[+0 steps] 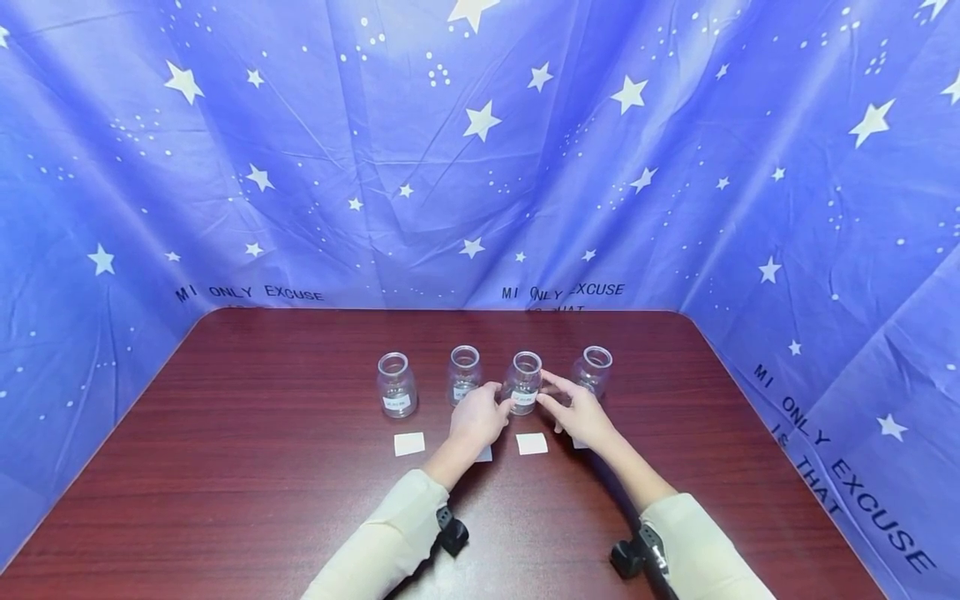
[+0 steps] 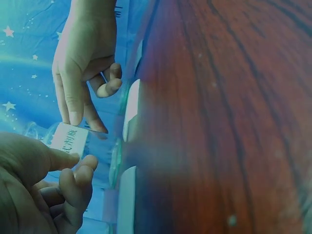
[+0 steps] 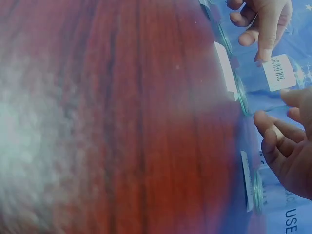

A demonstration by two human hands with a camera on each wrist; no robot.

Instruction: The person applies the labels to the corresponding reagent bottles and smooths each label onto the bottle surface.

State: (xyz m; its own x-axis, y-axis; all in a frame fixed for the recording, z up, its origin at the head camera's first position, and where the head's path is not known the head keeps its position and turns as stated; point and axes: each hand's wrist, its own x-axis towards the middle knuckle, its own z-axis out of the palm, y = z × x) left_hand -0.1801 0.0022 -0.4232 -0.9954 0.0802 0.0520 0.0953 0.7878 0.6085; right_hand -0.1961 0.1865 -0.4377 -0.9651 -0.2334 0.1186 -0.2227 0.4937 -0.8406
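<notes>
Both hands are at a clear glass jar [image 1: 525,385], the third from the left, which stands upright with its mouth uncovered. A white label [image 3: 280,72] with printed characters is on its front. My left hand [image 1: 480,417] holds the jar's left side, its thumb [image 2: 65,159] on the label's edge. From the other side my right hand [image 1: 581,414] grips the jar, thumb at the label's right edge and index finger higher on the glass. In the head view the fingers behind the jar are partly hidden.
Two labelled jars, one at far left [image 1: 397,386] and one beside it [image 1: 464,371], stand left of the hands; another jar [image 1: 597,362] is partly behind the right hand. White cards [image 1: 408,443] lie before the row on the dark red table [image 1: 225,467]. A blue starry curtain surrounds it.
</notes>
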